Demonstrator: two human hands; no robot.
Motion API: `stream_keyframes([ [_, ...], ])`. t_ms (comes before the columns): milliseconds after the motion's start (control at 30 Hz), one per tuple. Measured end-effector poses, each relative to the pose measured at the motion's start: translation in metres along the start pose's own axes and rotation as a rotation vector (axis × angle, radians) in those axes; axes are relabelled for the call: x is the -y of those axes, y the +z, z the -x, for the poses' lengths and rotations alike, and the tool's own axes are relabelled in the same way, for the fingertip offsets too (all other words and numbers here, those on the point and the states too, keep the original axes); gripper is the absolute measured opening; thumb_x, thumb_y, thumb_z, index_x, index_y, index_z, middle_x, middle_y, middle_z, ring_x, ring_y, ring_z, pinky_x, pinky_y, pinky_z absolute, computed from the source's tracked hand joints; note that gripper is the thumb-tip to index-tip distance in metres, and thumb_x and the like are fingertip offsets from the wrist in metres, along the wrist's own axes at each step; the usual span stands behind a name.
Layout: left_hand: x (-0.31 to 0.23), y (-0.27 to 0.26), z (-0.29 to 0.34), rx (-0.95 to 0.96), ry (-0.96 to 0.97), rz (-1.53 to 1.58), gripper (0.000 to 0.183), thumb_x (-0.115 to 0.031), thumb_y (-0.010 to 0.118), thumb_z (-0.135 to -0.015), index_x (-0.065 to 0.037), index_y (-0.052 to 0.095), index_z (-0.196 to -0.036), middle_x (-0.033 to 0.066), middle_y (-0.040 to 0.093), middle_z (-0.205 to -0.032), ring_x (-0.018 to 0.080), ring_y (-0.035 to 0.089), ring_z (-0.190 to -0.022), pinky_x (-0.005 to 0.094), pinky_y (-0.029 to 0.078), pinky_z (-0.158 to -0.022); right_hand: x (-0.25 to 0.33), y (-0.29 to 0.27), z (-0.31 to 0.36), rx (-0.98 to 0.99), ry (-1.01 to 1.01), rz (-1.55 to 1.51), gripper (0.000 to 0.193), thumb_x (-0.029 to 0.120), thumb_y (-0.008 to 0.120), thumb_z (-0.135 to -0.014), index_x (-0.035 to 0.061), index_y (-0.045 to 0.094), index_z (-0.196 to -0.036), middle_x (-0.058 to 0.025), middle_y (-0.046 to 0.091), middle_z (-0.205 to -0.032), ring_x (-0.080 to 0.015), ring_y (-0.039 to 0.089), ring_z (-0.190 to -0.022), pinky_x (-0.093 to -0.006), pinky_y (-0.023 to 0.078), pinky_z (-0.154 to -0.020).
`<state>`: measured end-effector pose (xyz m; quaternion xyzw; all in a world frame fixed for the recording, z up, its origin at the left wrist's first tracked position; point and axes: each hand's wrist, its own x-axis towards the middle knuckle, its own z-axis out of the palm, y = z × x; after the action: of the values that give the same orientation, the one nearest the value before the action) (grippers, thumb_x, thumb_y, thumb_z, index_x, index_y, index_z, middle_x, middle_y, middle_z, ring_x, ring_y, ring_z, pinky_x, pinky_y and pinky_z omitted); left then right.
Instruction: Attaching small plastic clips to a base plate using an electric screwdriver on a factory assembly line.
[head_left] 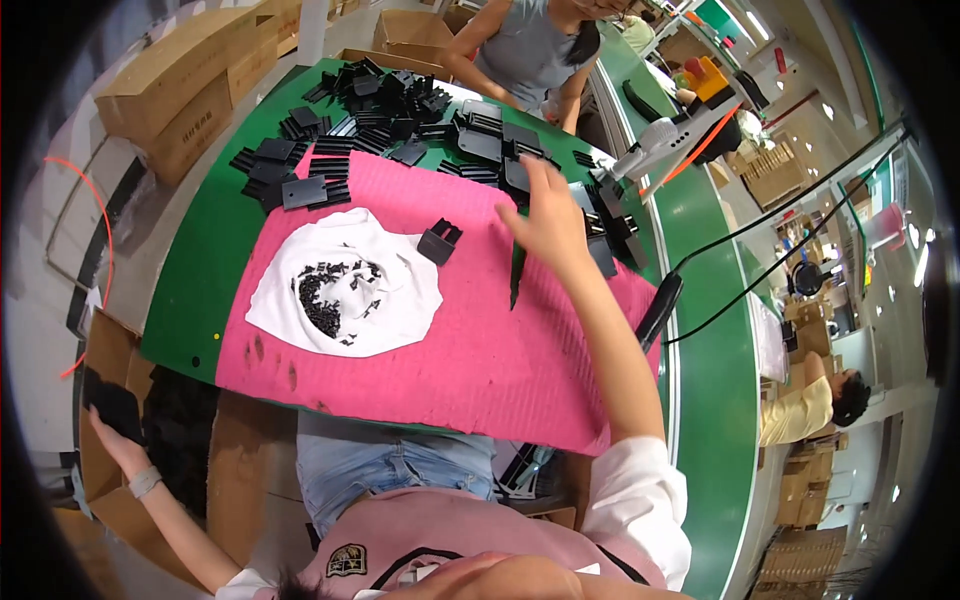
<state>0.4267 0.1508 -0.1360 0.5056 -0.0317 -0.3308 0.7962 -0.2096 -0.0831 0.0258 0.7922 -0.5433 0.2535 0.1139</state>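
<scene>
Over at the far left, my left hand (122,447) grips a flat black plastic piece (113,405) above an open cardboard box (135,345) that contains dark pieces. My right hand (550,222), thumb and fingers apart, is at the far right of the pink mat (480,350), beside black plastic parts (478,145). A thin, dark, pointed thing (516,275) lies below the right thumb. On the mat rests a white cloth (400,320) with many tiny black bits (318,305) on it. One black slotted part (438,242) sits by the cloth's upper right edge.
A heap of black parts (385,95) covers the back of the green table (195,270). A black-handled tool (660,310) with a cable is at the mat's right edge. Behind the table sits another person (520,55). Cardboard boxes (180,90) stand at the back left.
</scene>
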Motion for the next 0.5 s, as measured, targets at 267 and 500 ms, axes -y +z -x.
stream_keyframes([
  [267, 0.138, -0.203, -0.071, -0.541, -0.518, -0.239, 0.054, -0.055, 0.049, -0.086, -0.016, 0.050, -0.123, -0.0001, 0.066, -0.104, 0.0162, 0.062, -0.090, 0.0345, 0.044, -0.074, -0.059, 0.060, -0.054, 0.208, 0.591, 0.072, 0.084, 0.048, 0.074, -0.058, 0.0065, 0.048, -0.126, -0.0216, 0.056, -0.118, -0.0385, 0.055, -0.109, -0.0447, 0.048, -0.089],
  [500, 0.056, -0.007, -0.006, -0.041, 0.134, -0.280, 0.028, -0.028, 0.051, -0.093, -0.007, 0.060, -0.110, 0.0031, 0.064, -0.104, 0.0134, 0.060, -0.095, 0.0281, 0.043, -0.081, -0.045, 0.028, -0.043, -0.181, 0.655, -0.253, 0.061, 0.035, 0.071, -0.063, -0.0007, 0.055, -0.110, -0.0194, 0.067, -0.094, -0.0324, 0.065, -0.087, -0.0374, 0.050, -0.080],
])
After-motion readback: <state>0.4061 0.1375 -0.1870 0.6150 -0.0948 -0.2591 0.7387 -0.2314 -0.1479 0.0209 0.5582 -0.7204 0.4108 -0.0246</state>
